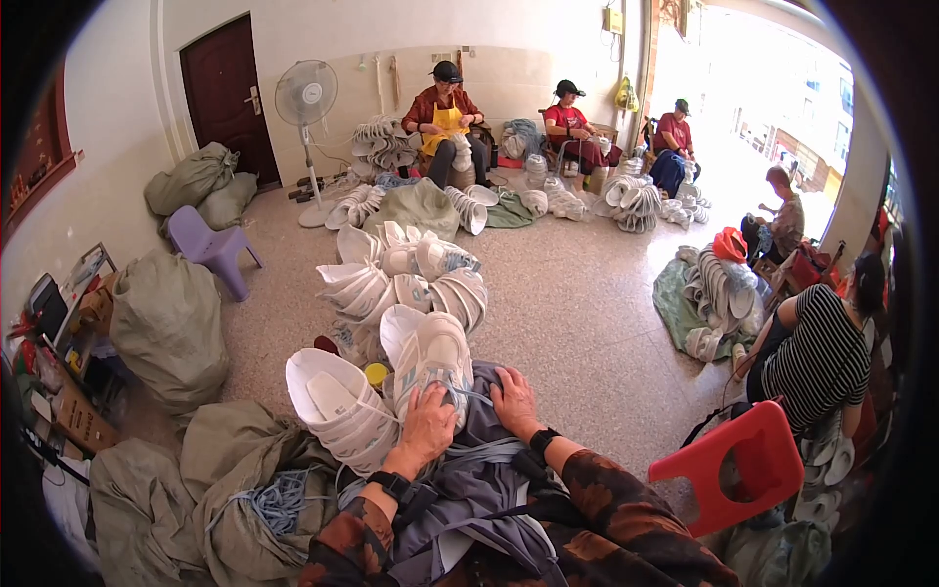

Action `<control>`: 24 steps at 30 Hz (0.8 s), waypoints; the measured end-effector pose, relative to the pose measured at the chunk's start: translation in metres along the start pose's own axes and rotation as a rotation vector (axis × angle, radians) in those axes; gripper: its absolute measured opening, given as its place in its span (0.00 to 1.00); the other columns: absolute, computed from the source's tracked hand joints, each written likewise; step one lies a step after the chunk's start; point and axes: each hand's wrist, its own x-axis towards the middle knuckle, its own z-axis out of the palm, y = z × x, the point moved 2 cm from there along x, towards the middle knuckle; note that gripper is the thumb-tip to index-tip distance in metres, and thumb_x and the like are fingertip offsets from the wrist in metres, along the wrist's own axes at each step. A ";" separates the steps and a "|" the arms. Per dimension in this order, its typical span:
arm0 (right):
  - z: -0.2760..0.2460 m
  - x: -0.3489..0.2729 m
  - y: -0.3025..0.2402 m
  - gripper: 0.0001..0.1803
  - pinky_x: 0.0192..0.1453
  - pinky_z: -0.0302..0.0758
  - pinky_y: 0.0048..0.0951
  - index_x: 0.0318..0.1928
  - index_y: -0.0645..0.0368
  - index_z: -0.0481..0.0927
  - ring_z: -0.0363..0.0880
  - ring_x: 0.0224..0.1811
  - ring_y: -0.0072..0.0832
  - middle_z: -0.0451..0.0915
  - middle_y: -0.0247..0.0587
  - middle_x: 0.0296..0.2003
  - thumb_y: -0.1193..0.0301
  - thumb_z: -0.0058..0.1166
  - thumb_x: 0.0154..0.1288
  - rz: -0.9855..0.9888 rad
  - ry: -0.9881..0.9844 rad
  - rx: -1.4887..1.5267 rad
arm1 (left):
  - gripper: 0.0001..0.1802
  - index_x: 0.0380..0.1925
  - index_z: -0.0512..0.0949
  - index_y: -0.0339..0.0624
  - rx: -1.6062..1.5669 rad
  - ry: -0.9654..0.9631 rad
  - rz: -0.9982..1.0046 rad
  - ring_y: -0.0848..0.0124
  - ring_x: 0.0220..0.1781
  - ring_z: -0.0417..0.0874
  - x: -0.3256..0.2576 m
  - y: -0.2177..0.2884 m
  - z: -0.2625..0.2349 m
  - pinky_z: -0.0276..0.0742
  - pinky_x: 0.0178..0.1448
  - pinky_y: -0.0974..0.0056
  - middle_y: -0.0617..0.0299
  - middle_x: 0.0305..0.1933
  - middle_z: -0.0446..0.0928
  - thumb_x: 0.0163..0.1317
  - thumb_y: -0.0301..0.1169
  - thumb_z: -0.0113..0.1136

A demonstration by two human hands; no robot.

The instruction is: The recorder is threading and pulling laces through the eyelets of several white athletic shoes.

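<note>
In front of me a white shoe upper (440, 342) with light blue trim lies on my lap, its toe pointing away. My left hand (427, 426) is closed on its near end, where the laces are. From there a light blue shoelace (475, 395) runs across to my right hand (515, 403), whose bent fingers pinch it over the grey cloth (481, 426) on my lap. Close by on the left leans a nested stack of white shoe uppers (337, 406). Beyond it more stacked uppers (396, 279) form a large pile. My fingertips are partly hidden.
A bundle of blue laces (282, 504) lies on green sacks (147, 509) at lower left. A red plastic stool (734, 465) stands right. A purple chair (210, 245), a fan (306, 98) and several seated people with shoe piles (631, 201) are farther off.
</note>
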 end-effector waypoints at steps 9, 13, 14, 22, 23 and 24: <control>-0.001 0.000 0.001 0.26 0.66 0.69 0.49 0.63 0.56 0.74 0.72 0.63 0.50 0.74 0.52 0.61 0.59 0.52 0.68 -0.004 0.033 -0.021 | 0.11 0.34 0.83 0.39 -0.005 -0.022 -0.003 0.53 0.73 0.66 0.001 0.002 -0.001 0.52 0.77 0.42 0.47 0.63 0.74 0.63 0.36 0.60; 0.000 0.000 -0.001 0.25 0.66 0.69 0.48 0.62 0.56 0.74 0.72 0.63 0.51 0.74 0.52 0.61 0.59 0.53 0.68 -0.011 0.036 -0.010 | 0.11 0.34 0.83 0.39 -0.015 -0.018 -0.020 0.53 0.73 0.67 0.000 0.000 0.000 0.52 0.77 0.41 0.47 0.63 0.74 0.64 0.36 0.60; 0.000 0.000 -0.001 0.25 0.67 0.68 0.48 0.63 0.55 0.74 0.72 0.64 0.52 0.74 0.53 0.61 0.59 0.53 0.68 -0.008 0.032 -0.001 | 0.11 0.34 0.83 0.39 -0.015 -0.020 -0.017 0.53 0.73 0.67 0.000 0.000 0.001 0.52 0.77 0.41 0.47 0.63 0.74 0.64 0.36 0.60; -0.002 -0.001 -0.001 0.27 0.68 0.67 0.48 0.64 0.56 0.74 0.70 0.66 0.51 0.72 0.53 0.63 0.58 0.51 0.69 0.018 0.015 0.021 | 0.11 0.35 0.83 0.39 0.002 -0.028 -0.012 0.53 0.73 0.67 0.001 0.001 -0.001 0.52 0.77 0.41 0.47 0.63 0.74 0.64 0.36 0.60; -0.002 -0.001 -0.001 0.27 0.68 0.66 0.48 0.64 0.56 0.74 0.69 0.66 0.51 0.72 0.53 0.63 0.58 0.51 0.69 0.025 0.008 0.026 | 0.11 0.35 0.83 0.39 0.002 -0.030 -0.011 0.53 0.73 0.67 0.001 0.002 -0.002 0.52 0.77 0.41 0.47 0.63 0.74 0.64 0.36 0.60; -0.001 -0.001 -0.002 0.27 0.68 0.66 0.48 0.64 0.56 0.74 0.69 0.66 0.51 0.72 0.53 0.63 0.58 0.51 0.69 0.027 0.008 0.026 | 0.11 0.35 0.83 0.39 0.004 -0.026 -0.009 0.52 0.73 0.67 0.001 0.002 -0.002 0.52 0.77 0.42 0.47 0.63 0.74 0.64 0.36 0.60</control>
